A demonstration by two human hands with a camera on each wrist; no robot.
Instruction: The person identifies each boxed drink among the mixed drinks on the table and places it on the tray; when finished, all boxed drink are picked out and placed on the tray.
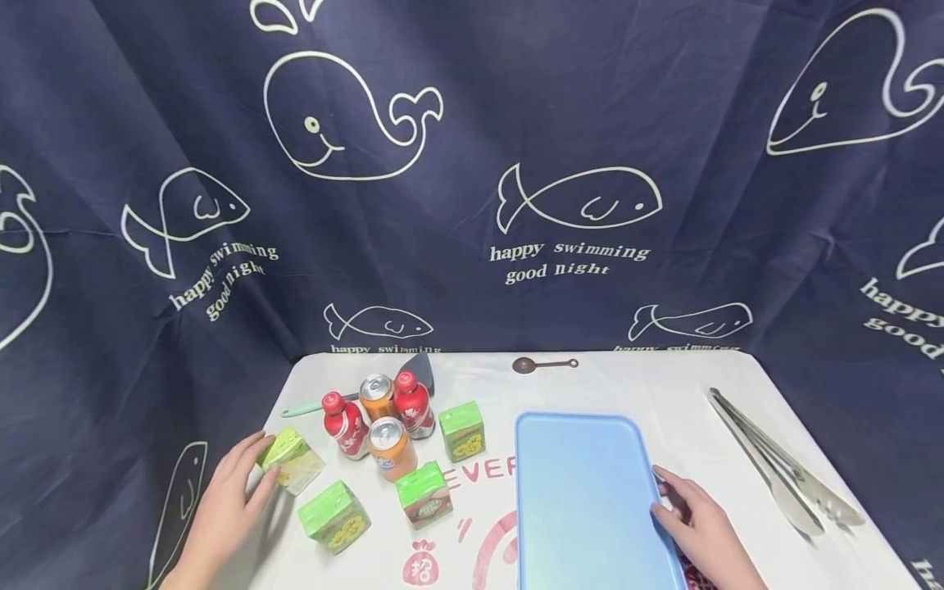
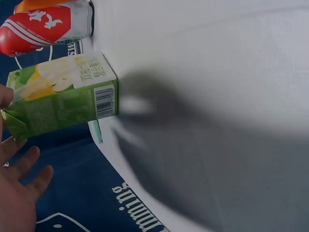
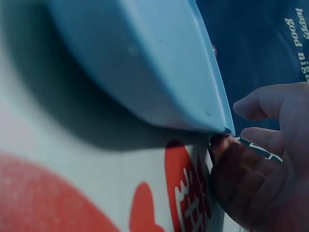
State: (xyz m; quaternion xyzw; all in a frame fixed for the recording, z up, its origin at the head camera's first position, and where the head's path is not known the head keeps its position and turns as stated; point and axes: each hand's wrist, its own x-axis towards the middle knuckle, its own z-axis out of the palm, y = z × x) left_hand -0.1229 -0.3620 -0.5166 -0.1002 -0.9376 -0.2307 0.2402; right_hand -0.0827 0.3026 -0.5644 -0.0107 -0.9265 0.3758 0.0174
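At the left of the table, my left hand [image 1: 234,492] is beside a green-and-yellow juice carton [image 1: 297,465], thumb and fingers around its upper end. The left wrist view shows that carton [image 2: 63,94] with a fingertip touching its edge and several fingers spread loosely away from it. Across the table, my right hand [image 1: 704,528] is at the right edge of a light-blue rectangular tray [image 1: 590,500]. In the right wrist view, curled fingers [image 3: 236,174] meet the tray's rim [image 3: 215,67] from the outside. Part of the grip is hidden.
Three more green cartons [image 1: 335,516] stand close by. Two red bottles [image 1: 345,426] and two orange cans [image 1: 392,449] cluster behind them. A grey-headed spatula [image 1: 419,373] lies at the back, as does a brown spoon [image 1: 525,365]. Metal tongs [image 1: 774,463] lie at the right.
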